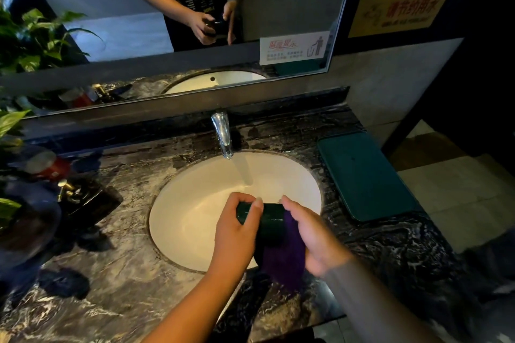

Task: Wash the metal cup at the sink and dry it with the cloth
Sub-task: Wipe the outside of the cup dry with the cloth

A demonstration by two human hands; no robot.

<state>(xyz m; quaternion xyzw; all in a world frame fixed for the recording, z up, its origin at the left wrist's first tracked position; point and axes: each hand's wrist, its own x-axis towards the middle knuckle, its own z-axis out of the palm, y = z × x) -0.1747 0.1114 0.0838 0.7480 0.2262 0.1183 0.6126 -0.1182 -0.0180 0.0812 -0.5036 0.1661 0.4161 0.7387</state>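
Now your left hand [237, 234] grips the cup [269, 224], lying nine-to-three o'clock; your right hand [316, 239] holds the cloth [285, 257] at its three o'clock end.

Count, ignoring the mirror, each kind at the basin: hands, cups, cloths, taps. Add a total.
Bare hands: 2 (left hand, right hand)
Dark green metal cup: 1
Purple cloth: 1
Chrome tap: 1
Total: 5

Cup [271, 224] perhaps dark green; cloth [284, 262] purple; sink [189, 217] white.
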